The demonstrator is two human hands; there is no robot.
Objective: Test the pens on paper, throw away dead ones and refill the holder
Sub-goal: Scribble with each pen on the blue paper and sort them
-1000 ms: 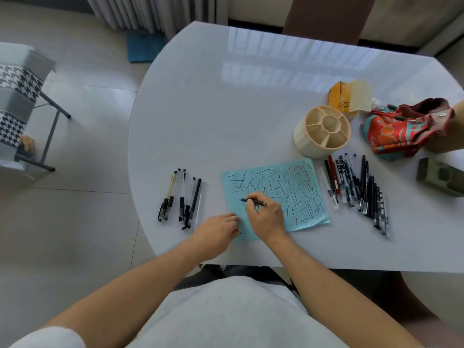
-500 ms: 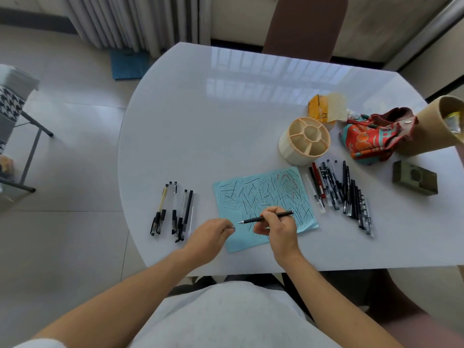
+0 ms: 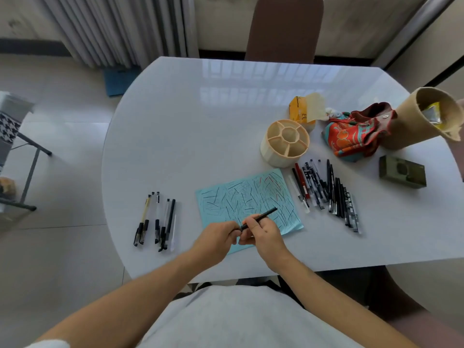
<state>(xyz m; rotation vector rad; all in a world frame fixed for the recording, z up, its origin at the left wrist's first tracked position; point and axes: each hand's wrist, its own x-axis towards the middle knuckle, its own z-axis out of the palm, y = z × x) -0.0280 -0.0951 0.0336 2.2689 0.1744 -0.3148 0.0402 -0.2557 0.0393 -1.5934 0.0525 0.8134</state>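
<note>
Black and slim, the plastic pen (image 3: 259, 218) sits pinched in my right hand (image 3: 263, 234) just above the near edge of the scribbled light-blue paper sheet (image 3: 247, 199), while my left hand (image 3: 216, 241) meets it, fingers curled at the pen's near end. I judge I'm capping it; a misaligned push could slip and ink my fingers, or send it rolling into the wrong pile beside that sheet on the white worktop (image 3: 175, 136).

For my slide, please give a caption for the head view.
Both hands hold a black pen over scribbled blue paper; the holder is empty.
</note>
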